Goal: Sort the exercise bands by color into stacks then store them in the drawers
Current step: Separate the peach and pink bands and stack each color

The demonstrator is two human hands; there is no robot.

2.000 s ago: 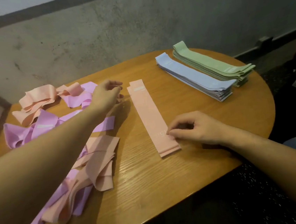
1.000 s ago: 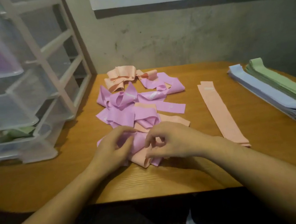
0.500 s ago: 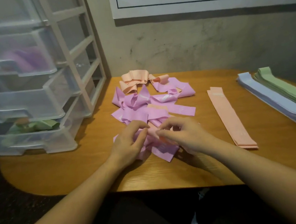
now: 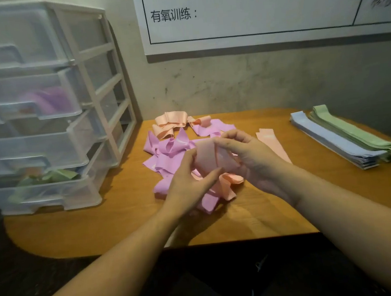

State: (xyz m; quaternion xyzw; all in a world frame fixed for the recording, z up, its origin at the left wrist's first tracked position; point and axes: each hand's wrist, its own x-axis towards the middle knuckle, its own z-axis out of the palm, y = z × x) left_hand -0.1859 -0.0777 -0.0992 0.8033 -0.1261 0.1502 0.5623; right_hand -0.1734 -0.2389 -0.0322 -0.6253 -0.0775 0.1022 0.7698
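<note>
**Both hands lift a peach band above the tangle**

At far left a white-framed clear plastic drawer unit (image 4: 48, 110) stands on the oval wooden surface (image 4: 115, 219); blurred purple and green shapes inside are probably bands. Mid-surface lies a loose heap of purple and peach bands (image 4: 173, 150). The left hand (image 4: 188, 184) and right hand (image 4: 248, 159) each pinch one peach elastic band (image 4: 211, 160), grip curled. Rightward lie a flat peach stack (image 4: 273, 144), then a pale blue stack (image 4: 331, 140) touching a green stack (image 4: 356, 131).
</note>
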